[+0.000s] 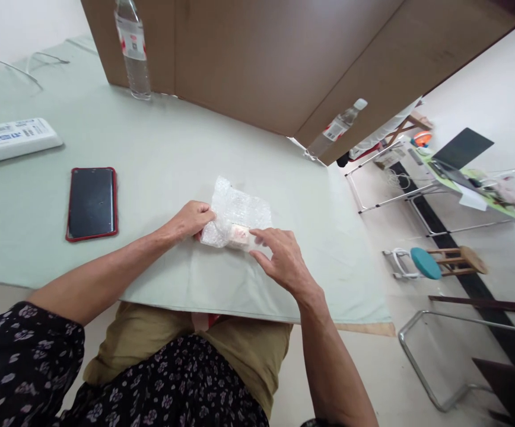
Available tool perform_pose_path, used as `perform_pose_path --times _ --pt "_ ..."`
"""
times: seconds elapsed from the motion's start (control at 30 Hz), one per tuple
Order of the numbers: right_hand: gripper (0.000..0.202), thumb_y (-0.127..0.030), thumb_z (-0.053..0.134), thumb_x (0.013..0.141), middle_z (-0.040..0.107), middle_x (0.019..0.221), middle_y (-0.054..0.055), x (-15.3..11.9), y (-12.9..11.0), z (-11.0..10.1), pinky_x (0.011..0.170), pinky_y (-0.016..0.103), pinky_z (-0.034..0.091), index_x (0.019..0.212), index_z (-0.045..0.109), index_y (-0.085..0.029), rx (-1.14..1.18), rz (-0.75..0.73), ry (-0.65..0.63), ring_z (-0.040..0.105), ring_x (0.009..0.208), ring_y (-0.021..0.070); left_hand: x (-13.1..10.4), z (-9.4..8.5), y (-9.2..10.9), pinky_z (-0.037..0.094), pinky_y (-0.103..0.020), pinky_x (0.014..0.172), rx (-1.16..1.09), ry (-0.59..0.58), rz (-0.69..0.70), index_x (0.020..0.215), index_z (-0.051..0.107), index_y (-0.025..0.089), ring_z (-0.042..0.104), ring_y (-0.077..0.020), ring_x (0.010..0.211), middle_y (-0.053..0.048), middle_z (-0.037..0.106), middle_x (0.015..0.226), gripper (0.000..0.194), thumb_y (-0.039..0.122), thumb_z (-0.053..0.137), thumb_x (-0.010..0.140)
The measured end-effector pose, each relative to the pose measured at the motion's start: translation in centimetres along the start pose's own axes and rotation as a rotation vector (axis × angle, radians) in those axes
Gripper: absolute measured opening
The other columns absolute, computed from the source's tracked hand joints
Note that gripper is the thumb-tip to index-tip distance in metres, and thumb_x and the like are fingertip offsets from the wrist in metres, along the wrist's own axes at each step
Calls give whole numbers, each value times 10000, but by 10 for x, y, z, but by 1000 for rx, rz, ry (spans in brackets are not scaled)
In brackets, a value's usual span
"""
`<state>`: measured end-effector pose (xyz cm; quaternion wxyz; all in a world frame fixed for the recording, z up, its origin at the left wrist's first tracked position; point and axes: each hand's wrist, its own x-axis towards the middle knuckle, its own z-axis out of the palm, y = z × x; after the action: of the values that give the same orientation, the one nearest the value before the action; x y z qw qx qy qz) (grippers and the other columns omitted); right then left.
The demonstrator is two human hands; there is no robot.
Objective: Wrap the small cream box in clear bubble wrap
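Note:
A sheet of bubble wrap (245, 204) lies on the table in front of me, with a small pale box with reddish print (239, 234) on its near part. My left hand (194, 218) is closed on the left edge of the wrap, thumb on top. At the right end of the box is my right hand (279, 252), its thumb and fingers apart. Its index fingertip is at the box's upper right corner; whether it touches, I cannot tell. Part of the wrap folds over the left side of the box.
A tablet in a red case (92, 203) lies to the left, with a white labelled device (15, 141) beyond it. A large cardboard panel (239, 59) stands at the back, a water bottle (133, 56) and another bottle (337, 127) beside it. Stools (425, 263) are at right.

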<state>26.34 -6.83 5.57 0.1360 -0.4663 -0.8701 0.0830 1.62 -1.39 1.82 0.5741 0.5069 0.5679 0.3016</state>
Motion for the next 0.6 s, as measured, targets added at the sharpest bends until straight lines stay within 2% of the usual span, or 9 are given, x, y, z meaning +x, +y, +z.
perform_pose_path --times 0.07,0.17,0.23,0.3,0.37,0.4,0.47,0.53,0.6 --pt "255 -235 615 916 752 999 51 -6 -8 -3 916 429 431 1162 681 -240 54 -70 -75 659 970 241 3 -1 0 366 -206 395 -51 -11 -32 576 457 189 456 -89 389 49 447 473 210 189 562 758" --pt "194 -283 638 920 767 1059 27 -17 -21 -9 967 436 447 1093 724 -265 207 -201 -288 667 1033 231 4 -2 1 404 -216 403 -47 -24 -52 586 472 189 468 -95 388 34 488 475 190 200 568 749" --pt "231 -285 614 936 779 1056 9 -21 -25 -11 951 406 488 1144 716 -276 328 -188 -376 694 1001 205 3 -2 2 402 -211 401 19 -36 -38 612 491 189 479 -97 392 32 500 483 162 210 594 735" --pt "254 -271 565 957 787 1021 7 -20 -23 -12 852 346 538 1168 706 -265 411 -67 -325 717 926 181 2 -3 2 391 -209 394 117 -71 -8 674 536 186 488 -98 397 32 526 517 98 204 628 703" --pt "245 -262 531 963 780 1007 24 -13 -18 -10 750 310 552 1131 709 -241 402 79 -161 718 858 173 1 -3 2 379 -213 385 200 -111 24 752 578 184 490 -99 399 29 562 574 105 182 641 668" --pt "239 -263 535 956 771 1043 42 -8 -15 -8 753 317 554 1121 705 -231 360 126 -70 714 874 182 1 -3 1 372 -216 380 225 -122 36 782 590 185 487 -99 399 27 575 598 135 171 636 656" --pt "290 -274 596 915 724 1200 93 5 -8 0 866 379 548 1189 669 -215 230 136 41 689 1023 234 1 -3 0 364 -220 373 237 -126 53 819 603 186 487 -103 405 19 592 632 173 158 613 649" --pt "446 -276 674 850 661 1332 138 16 -3 9 979 459 498 1283 614 -193 107 102 24 619 1197 306 1 -2 -2 366 -222 373 234 -117 64 841 613 186 495 -110 418 12 601 647 191 156 594 652" --pt "459 -264 678 835 678 1298 137 23 0 17 966 476 479 1283 603 -196 42 93 -36 624 1173 320 1 -2 -2 366 -222 375 241 -102 64 831 610 186 495 -113 419 14 597 639 185 155 583 651"
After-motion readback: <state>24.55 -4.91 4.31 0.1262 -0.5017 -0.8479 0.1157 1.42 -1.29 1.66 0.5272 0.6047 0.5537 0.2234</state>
